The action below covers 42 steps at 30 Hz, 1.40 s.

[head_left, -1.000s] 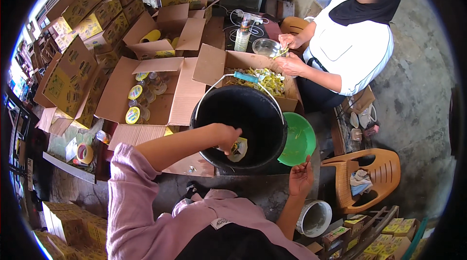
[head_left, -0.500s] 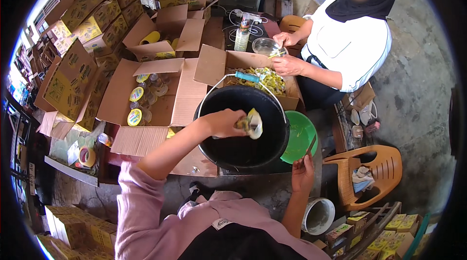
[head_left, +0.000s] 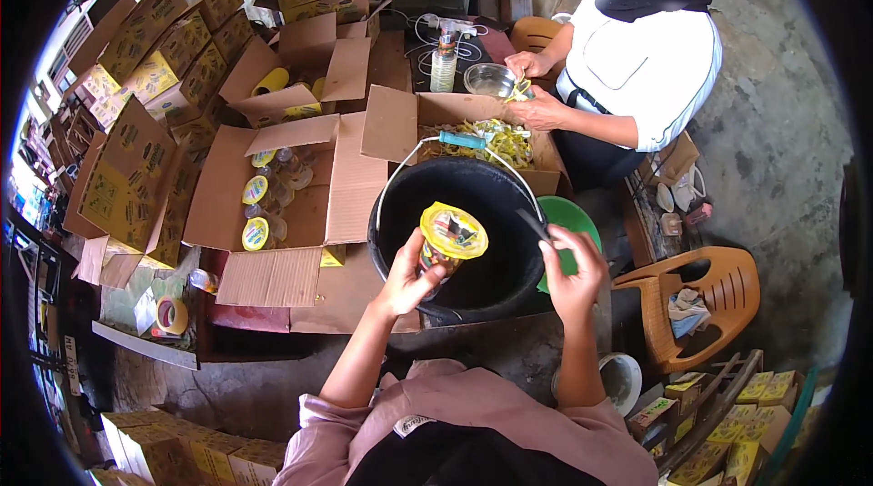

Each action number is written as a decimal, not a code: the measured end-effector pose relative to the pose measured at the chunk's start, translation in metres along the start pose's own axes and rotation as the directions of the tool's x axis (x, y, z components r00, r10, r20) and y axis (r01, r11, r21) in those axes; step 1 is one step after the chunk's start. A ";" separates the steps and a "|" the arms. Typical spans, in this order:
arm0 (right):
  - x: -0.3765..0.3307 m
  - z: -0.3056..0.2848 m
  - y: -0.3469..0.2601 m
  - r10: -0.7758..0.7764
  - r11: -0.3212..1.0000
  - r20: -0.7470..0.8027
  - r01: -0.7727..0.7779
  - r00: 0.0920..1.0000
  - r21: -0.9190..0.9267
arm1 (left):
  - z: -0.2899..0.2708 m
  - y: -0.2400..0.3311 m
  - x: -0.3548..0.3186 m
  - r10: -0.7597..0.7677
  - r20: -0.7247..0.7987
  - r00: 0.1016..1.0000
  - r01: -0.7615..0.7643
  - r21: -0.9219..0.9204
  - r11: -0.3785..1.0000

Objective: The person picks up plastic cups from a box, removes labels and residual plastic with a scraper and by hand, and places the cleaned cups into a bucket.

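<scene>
My left hand (head_left: 400, 288) is wrapped round a clear plastic cup with a yellow-edged lid film (head_left: 454, 230), held over the near part of a black bucket (head_left: 396, 186). The film has a dark gap in its middle and looks cut. In my right hand (head_left: 575, 277), pinched between thumb and fingers, is a thin dark blade (head_left: 532, 223), its tip pointing left over the bucket's right rim. The blade is apart from the cup. The bucket's handle, with a blue grip (head_left: 462, 139), stands up at the far side.
A green basin (head_left: 582, 224) sits right of the bucket. Behind it, a carton (head_left: 391, 122) holds yellow-white scraps. An open carton with lidded cups (head_left: 350, 204) is at left. Across the table, a person in white (head_left: 646, 59) handles a small yellow piece near a clear bowl (head_left: 489, 79).
The cup, tipped sideways over the bucket before, has come nearer to me and its lid now faces up. My right hand has risen with the blade from beside the green basin to the bucket's rim.
</scene>
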State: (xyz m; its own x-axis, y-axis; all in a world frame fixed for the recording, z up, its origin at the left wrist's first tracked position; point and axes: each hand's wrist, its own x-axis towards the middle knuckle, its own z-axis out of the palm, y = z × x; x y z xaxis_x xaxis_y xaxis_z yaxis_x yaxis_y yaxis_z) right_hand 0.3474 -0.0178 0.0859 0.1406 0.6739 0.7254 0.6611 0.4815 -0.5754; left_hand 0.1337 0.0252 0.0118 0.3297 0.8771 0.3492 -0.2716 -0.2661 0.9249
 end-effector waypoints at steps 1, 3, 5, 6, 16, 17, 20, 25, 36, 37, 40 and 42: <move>0.004 0.001 0.001 -0.112 0.991 0.054 0.116 0.992 -0.070 | 0.003 0.007 0.000 0.005 -0.002 1.000 -0.005 0.067 0.998; 0.012 0.005 0.002 -0.255 0.951 0.150 0.276 0.955 -0.141 | 0.006 0.005 0.000 -0.063 -0.030 0.998 0.066 0.118 0.991; 0.021 0.006 -0.004 -0.372 0.898 0.254 0.415 0.893 -0.147 | 0.005 0.004 0.001 0.004 -0.027 1.000 0.001 0.178 0.984; 0.024 0.009 -0.006 -0.419 0.870 0.296 0.472 0.859 -0.138 | 0.005 0.004 0.001 0.074 -0.021 0.997 -0.067 0.242 0.968; 0.041 0.016 -0.008 -0.593 0.686 0.437 0.708 0.677 -0.166 | 0.001 0.005 0.003 0.155 0.036 0.987 -0.159 0.279 0.947; 0.042 0.017 -0.009 -0.604 0.672 0.440 0.722 0.664 -0.167 | 0.003 0.005 0.002 0.154 0.033 0.987 -0.157 0.280 0.947; 0.043 0.018 -0.006 -0.626 0.644 0.434 0.743 0.648 -0.181 | 0.008 0.007 -0.001 0.060 -0.031 0.998 -0.060 0.009 0.998; 0.044 0.016 -0.002 -0.642 0.623 0.430 0.759 0.635 -0.190 | 0.007 0.011 -0.002 0.090 0.055 0.994 -0.095 0.094 0.991; 0.035 0.011 0.009 -0.625 0.656 0.415 0.733 0.661 -0.181 | 0.024 0.015 0.000 0.164 -0.022 0.986 -0.142 0.396 0.907; 0.034 0.011 0.009 -0.625 0.657 0.413 0.732 0.662 -0.181 | 0.026 0.018 0.001 0.143 -0.038 0.989 -0.113 0.429 0.896; 0.032 0.011 0.011 -0.620 0.678 0.397 0.717 0.677 -0.163 | 0.027 0.010 -0.001 0.142 -0.060 0.988 -0.104 0.421 0.901; 0.031 0.009 0.012 -0.628 0.685 0.374 0.713 0.683 -0.152 | 0.029 0.012 -0.001 0.158 -0.052 0.986 -0.122 0.418 0.900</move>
State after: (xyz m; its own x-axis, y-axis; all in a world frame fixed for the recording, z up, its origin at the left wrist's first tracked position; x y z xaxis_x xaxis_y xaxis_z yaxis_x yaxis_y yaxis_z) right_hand 0.3530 0.0145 0.0982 -0.5947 0.3672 0.7152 0.6647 0.7250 0.1804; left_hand 0.1561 0.0098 0.0273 0.2350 0.8437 0.4826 0.0934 -0.5138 0.8528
